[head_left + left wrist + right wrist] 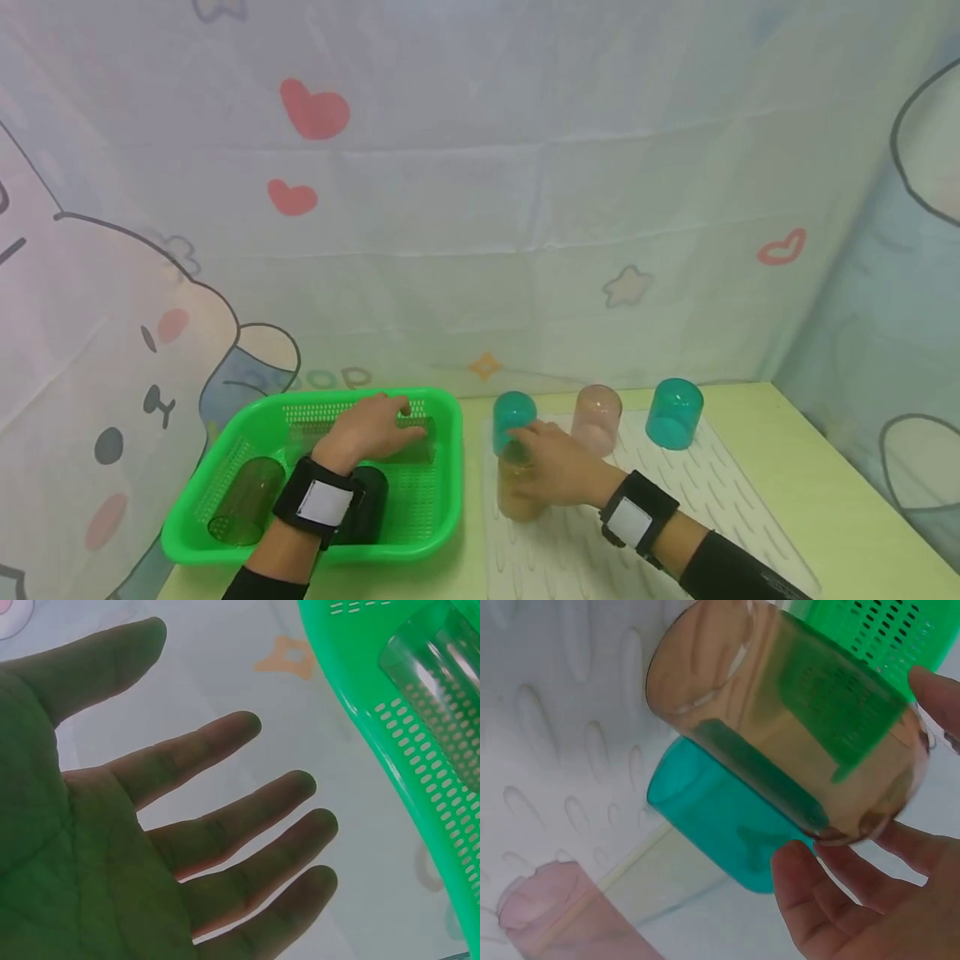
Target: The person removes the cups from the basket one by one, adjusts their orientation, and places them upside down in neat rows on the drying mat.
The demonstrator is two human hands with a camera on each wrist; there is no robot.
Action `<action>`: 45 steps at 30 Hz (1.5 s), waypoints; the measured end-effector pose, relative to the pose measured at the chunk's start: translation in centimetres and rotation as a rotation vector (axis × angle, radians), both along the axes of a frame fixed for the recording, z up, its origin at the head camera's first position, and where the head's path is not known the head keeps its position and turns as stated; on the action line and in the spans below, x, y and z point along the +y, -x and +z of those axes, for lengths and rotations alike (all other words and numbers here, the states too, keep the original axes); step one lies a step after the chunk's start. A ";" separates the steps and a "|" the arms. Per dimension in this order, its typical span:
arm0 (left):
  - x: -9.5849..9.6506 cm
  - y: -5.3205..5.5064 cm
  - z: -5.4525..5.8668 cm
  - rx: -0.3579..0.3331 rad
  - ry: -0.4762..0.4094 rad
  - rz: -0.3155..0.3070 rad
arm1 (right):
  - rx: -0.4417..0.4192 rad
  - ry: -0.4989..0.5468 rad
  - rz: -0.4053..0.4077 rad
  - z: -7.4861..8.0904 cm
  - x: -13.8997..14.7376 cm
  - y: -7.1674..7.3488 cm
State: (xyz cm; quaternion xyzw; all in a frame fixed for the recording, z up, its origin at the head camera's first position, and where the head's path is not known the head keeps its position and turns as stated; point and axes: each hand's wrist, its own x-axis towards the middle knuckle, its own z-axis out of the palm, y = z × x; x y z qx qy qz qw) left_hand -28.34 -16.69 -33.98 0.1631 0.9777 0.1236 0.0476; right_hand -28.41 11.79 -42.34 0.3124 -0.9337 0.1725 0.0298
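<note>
My left hand (367, 433) hangs over the green basket (453, 475), fingers spread and holding nothing in the left wrist view. Just beyond its fingertips, a clear glass (420, 446) lies in the basket. A brown glass (247, 500) and a dark glass (369, 512) lie there too, the dark one partly behind my wrist. My right hand (562, 467) grips an amber glass (517, 497) round its base; the glass is upside down at the white ridged mat (585, 558). Directly behind it, an upturned teal glass (720, 814) stands near my fingertips.
A pink glass (597, 417) and a second teal glass (675, 414) stand upside down along the mat's back edge. A printed cloth (465, 208) hangs close behind the yellow table (847, 500). The basket's rim rises left of the mat.
</note>
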 end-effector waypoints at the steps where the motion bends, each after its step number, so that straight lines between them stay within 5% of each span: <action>1: 0.0 0.1 0.0 -0.005 0.003 -0.006 | 0.000 0.007 -0.009 0.2 0.3 -0.2; 12: 0.3 2.9 -0.3 -0.121 0.056 -0.082 | -0.037 0.038 -0.184 1.6 5.6 -2.5; 23: 2.5 4.9 -2.8 -0.159 0.134 -0.095 | -0.056 0.068 -0.235 0.9 9.4 -2.9; 39: 4.5 5.5 -5.5 -0.033 0.337 -0.033 | -0.040 0.080 -0.240 1.2 10.7 -3.4; 45: 4.4 6.5 -7.5 0.038 0.372 -0.002 | -0.028 0.075 -0.250 0.7 10.6 -3.3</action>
